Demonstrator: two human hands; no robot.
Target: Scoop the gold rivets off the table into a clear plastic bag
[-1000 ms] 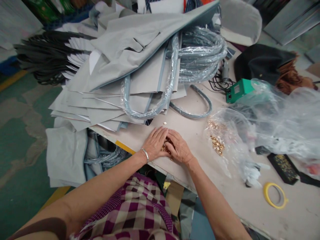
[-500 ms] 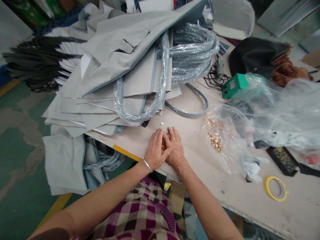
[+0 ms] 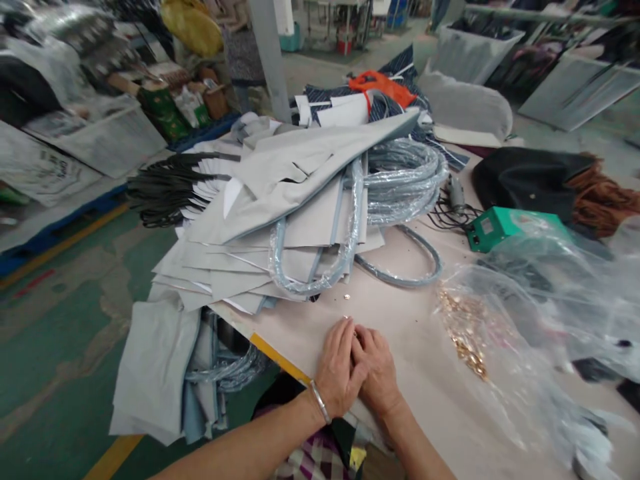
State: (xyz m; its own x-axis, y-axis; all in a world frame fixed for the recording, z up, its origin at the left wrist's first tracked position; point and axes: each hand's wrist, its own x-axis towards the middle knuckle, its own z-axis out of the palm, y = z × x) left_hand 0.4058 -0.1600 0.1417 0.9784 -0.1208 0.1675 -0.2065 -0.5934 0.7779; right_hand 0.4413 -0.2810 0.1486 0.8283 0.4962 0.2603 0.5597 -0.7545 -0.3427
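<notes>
At the table's near edge, my left hand [image 3: 336, 370] and my right hand [image 3: 379, 372] are cupped together, thumbs meeting. Small gold metal pieces [image 3: 357, 338] show in the narrow gap between them; the palms hide the rest. Just past my fingertips lies one loose gold piece [image 3: 347, 297]. To the right, a clear plastic bag [image 3: 505, 373] lies open with many more gold fittings [image 3: 470, 350] inside. A plastic-wrapped grey handle [image 3: 313, 287] hangs from the stacked grey panels [image 3: 240, 277] beyond my left hand.
Wrapped grey tubing [image 3: 410, 180] is coiled behind the panels. A green box [image 3: 517, 227] with a cord, a black bag [image 3: 525, 177] and brown material [image 3: 605, 193] sit at the back right. More grey pieces [image 3: 155, 367] hang low at the left, above the green floor [image 3: 65, 360].
The view has tilted up, showing more of the room behind. My hands stay cupped together and have closed in, so fewer gold pieces show between them.
</notes>
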